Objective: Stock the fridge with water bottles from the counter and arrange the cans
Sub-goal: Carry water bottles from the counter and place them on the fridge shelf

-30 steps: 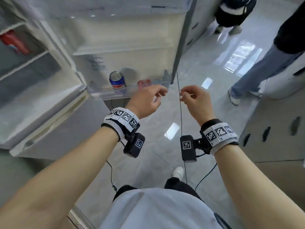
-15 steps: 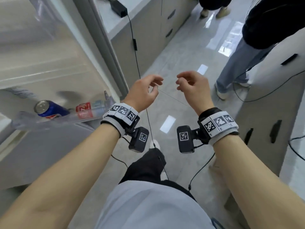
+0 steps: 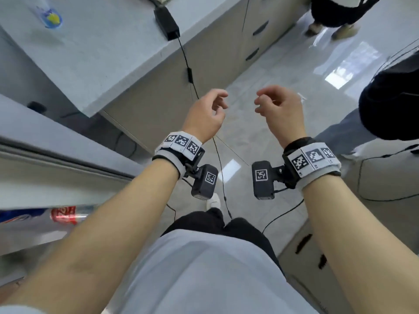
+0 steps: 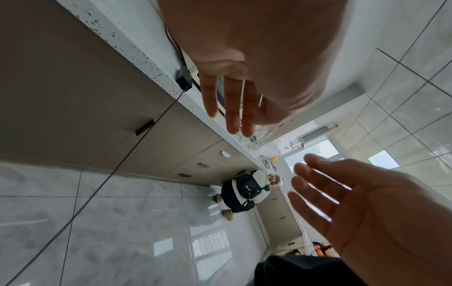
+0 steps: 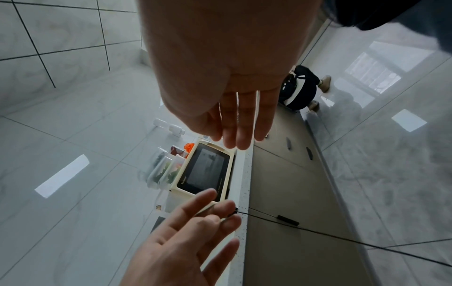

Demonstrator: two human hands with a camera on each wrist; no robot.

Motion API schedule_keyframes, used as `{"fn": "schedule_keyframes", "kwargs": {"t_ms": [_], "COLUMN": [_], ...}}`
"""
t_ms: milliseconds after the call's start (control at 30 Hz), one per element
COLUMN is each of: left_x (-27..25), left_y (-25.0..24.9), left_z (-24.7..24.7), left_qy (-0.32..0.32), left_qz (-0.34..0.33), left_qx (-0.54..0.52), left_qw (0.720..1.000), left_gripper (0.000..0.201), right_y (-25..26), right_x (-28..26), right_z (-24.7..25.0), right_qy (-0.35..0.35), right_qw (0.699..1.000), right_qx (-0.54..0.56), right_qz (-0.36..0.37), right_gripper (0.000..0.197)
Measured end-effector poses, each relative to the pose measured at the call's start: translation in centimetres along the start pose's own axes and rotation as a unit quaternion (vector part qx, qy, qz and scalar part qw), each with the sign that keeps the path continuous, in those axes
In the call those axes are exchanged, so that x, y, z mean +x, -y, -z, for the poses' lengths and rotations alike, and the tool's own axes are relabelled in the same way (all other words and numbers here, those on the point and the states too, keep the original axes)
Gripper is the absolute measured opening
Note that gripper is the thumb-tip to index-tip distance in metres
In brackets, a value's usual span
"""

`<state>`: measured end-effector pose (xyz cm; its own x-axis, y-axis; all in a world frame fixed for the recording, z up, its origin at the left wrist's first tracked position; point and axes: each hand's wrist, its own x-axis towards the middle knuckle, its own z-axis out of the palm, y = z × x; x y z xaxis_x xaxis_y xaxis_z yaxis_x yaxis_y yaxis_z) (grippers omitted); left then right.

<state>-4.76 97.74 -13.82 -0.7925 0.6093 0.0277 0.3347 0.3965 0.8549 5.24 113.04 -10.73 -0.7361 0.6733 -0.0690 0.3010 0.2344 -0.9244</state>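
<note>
Both my hands are raised side by side over the floor and hold nothing. The left hand (image 3: 216,103) and the right hand (image 3: 264,103) have loosely relaxed fingers; the wrist views show the left fingers (image 4: 231,112) and the right fingers (image 5: 240,125) straight. A blurred clear bottle with a blue and yellow label (image 3: 48,18) stands on the grey counter (image 3: 95,53) at the far left. More clear bottles (image 5: 170,127) stand further along the counter. A red can (image 3: 64,214) and a blue can (image 3: 18,215) sit in the fridge door shelf at the lower left.
A black power adapter (image 3: 166,21) lies on the counter edge, and its cable (image 3: 192,87) hangs down in front of the cabinets. A microwave (image 5: 203,170) stands on the counter. One person (image 3: 390,103) stands at the right, another (image 3: 335,10) further away.
The view has swung from the fridge door shelf to the counter and floor. My hands have moved slightly apart and their fingers have uncurled.
</note>
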Motion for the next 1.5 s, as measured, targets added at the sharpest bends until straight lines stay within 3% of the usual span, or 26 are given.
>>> {"fn": "schedule_keyframes", "kwargs": {"t_ms": [200,400,667,767,933,1100,1233,1400,1500], "left_x": [8.1,15.3,22.8,23.1,22.5,22.6,22.3,20.7,19.4], "left_y": [0.9,4.2,7.5,8.8,11.7,15.7,19.1,22.0,23.0], "left_z": [1.6,4.9,10.6,12.9,18.5,24.1,28.0,29.6,29.2], "left_qy": [-0.065,-0.131,-0.271,-0.325,-0.411,-0.447,-0.475,-0.492,-0.505], "left_qz": [0.040,0.128,0.269,0.308,0.356,0.362,0.371,0.411,0.429], "left_qx": [-0.001,0.033,0.021,0.010,0.009,-0.016,-0.048,-0.055,-0.069], "left_qw": [0.997,0.982,0.924,0.894,0.839,0.818,0.797,0.765,0.746], "left_gripper": [0.033,0.031,0.029,0.030,0.031,0.033,0.033,0.030,0.028], "right_y": [1.5,3.3,8.2,10.5,14.6,19.2,23.7,26.9,26.7], "right_x": [10.0,21.0,33.1,34.4,34.9,35.7,36.7,36.2,35.7], "right_z": [-2.8,-8.9,-19.4,-23.9,-32.1,-40.6,-48.2,-57.2,-61.1], "right_qy": [0.070,0.173,0.370,0.450,0.527,0.529,0.494,0.527,0.550], "right_qw": [0.997,0.983,0.921,0.880,0.827,0.811,0.823,0.765,0.757], "right_qx": [0.020,0.030,0.008,-0.006,-0.026,-0.039,-0.079,-0.205,-0.199], "right_qz": [0.034,0.061,0.120,0.154,0.194,0.247,0.270,0.309,0.290], "right_gripper": [0.017,0.018,0.018,0.019,0.020,0.018,0.045,0.091,0.098]}}
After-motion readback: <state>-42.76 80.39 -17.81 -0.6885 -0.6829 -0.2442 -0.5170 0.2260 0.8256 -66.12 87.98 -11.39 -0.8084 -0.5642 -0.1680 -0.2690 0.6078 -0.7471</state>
